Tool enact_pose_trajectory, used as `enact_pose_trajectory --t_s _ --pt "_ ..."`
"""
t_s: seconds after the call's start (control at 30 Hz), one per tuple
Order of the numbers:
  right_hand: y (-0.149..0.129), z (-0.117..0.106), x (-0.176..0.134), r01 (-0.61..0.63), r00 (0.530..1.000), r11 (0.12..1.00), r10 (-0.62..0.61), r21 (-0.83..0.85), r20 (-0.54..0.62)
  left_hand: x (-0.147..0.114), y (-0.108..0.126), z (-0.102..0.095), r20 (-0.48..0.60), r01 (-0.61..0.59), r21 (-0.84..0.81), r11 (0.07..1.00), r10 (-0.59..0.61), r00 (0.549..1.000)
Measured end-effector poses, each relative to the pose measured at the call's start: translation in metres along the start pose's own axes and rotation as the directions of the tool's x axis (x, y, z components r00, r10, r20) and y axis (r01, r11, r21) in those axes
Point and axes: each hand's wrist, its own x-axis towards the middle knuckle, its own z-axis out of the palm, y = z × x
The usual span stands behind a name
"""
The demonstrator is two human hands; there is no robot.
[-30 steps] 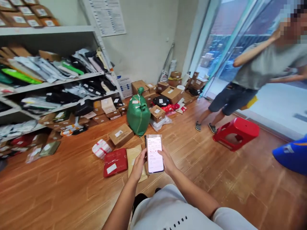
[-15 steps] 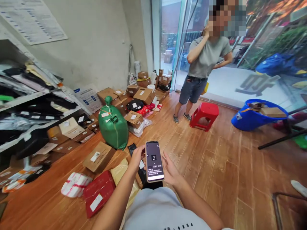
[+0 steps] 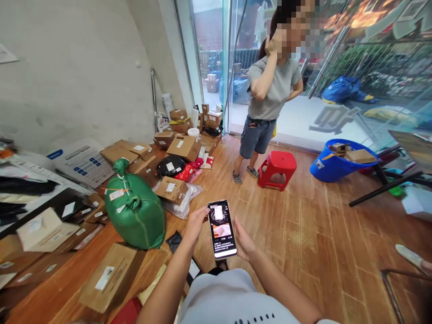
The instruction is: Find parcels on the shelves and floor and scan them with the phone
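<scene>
A smartphone [image 3: 222, 230] is held upright in front of my body, its lit screen facing me with a picture in the upper part and lines of text below. My left hand [image 3: 196, 225] grips its left edge, the thumb near the upper corner. Along the right edge lies my right hand [image 3: 243, 238], fingers against the phone's side and partly hidden behind it. Below my left forearm, a dark flat parcel [image 3: 195, 268] with a white label rests on the floor.
A green tied sack [image 3: 137, 211] and several cardboard boxes [image 3: 110, 276] occupy the left floor. Ahead, a person [image 3: 273, 85] stands beside a red stool [image 3: 277, 170]. A blue tub [image 3: 329, 166] holding cardboard stands at the right, near a dark metal table leg [image 3: 371, 193].
The phone's screen has gone from a dark loading display to a photo with text. My view has turned right, so the sack, boxes and person sit further left.
</scene>
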Motion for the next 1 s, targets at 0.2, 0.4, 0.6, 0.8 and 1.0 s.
enact_pose_trajectory --t_s 0.2,0.4,0.6,0.8,1.0 --pt "-0.058 -0.013 0.069 0.031 0.998 0.999 -0.032 -0.029 -0.057 0.091 0.028 -0.006 0.069 0.003 0.032 0.999 -0.005 0.998" --pt "-0.107 -0.032 0.098 0.066 0.997 0.998 -0.066 0.008 -0.05 0.153 0.043 0.012 0.089 -0.008 0.039 0.999 0.005 0.996" --pt "-0.156 -0.056 0.118 0.049 0.998 0.999 -0.049 -0.016 -0.047 0.201 0.048 0.037 0.04 -0.014 0.055 0.998 0.011 0.999" --pt "-0.225 -0.084 0.131 -0.003 1.0 0.998 0.003 -0.065 -0.007 0.251 0.052 0.081 -0.041 -0.025 0.052 0.998 0.027 0.999" --pt "-0.29 -0.127 0.15 -0.098 0.995 0.991 0.099 -0.092 0.013 0.3 0.051 0.122 -0.154 -0.008 0.029 1.0 0.012 0.988"
